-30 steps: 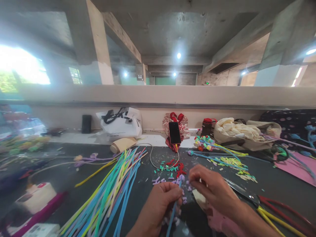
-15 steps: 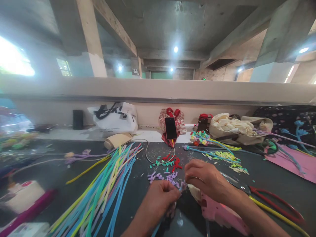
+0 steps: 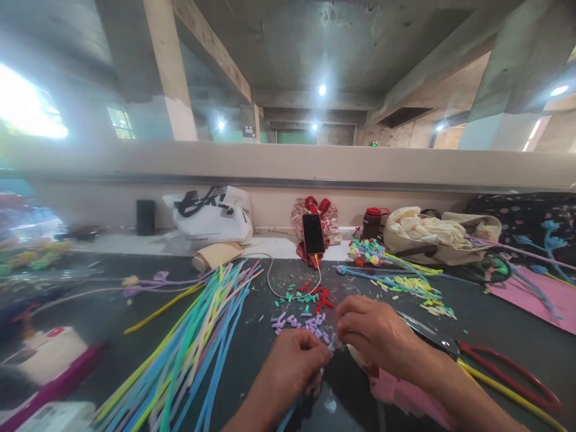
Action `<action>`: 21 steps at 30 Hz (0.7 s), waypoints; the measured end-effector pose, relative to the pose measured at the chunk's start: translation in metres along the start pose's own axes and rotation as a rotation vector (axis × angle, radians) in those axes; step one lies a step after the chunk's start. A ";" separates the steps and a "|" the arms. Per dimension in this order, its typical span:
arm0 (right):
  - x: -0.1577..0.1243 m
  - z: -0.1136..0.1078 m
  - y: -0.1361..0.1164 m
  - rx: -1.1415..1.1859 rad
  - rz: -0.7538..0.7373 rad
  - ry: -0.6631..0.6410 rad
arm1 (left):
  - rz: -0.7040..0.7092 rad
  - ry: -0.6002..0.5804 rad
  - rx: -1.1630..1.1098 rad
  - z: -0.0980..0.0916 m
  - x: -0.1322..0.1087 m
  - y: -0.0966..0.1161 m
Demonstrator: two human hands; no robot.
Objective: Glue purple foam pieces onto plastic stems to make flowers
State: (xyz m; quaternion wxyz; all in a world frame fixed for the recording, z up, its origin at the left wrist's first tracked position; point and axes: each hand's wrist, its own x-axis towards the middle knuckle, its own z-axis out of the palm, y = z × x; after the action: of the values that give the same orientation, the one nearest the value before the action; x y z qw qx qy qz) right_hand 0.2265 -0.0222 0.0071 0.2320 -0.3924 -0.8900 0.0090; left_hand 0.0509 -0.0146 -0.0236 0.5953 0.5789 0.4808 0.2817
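Two bare hands work close together over a matt-black tabletop [image 3: 252, 378]; taking the gap between them as the dial's centre, a slim, pale-blue, soft-looking stem [image 3: 288, 417] runs from the left hand [image 3: 294, 365] toward seven o'clock, its upper end by the left fingertips, where a blurred purplish tip shows; the left thumb and forefinger pinch it, seemingly to keep that end steady and facing the right hand [image 3: 375, 330].

Small, lilac, tube-like pieces [image 3: 312, 324] lie at eleven o'clock, just beyond the left knuckles, probably for easy reach; short, mint-green pieces [image 3: 292, 296] lie farther out that way; a long, many-coloured bundle of thin strips [image 3: 193, 348] fans out at nine, its near end toward the person, perhaps for drawing single strips; large, red-handled metal shears [image 3: 436, 342] rest at three, beside the right forearm.

The left wrist comes in from seven o'clock, knuckles up; the right forearm slants in from four, over a pink plastic object [image 3: 405, 396], wrist raised, fingers curled and narrow; whether they grip anything, I cannot tell.
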 end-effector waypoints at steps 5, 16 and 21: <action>0.000 0.001 -0.002 -0.005 -0.001 -0.003 | 0.003 0.005 0.028 0.000 -0.001 0.002; -0.001 0.004 -0.002 -0.057 -0.005 0.005 | 0.008 0.031 0.056 0.001 0.003 -0.004; -0.002 0.008 -0.002 -0.094 -0.011 0.015 | 0.005 0.038 0.044 0.002 0.003 -0.005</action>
State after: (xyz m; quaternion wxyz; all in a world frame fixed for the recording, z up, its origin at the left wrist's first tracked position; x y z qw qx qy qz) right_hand 0.2229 -0.0240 -0.0003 0.2203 -0.3981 -0.8897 -0.0370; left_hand 0.0524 -0.0133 -0.0289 0.5726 0.5876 0.4966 0.2834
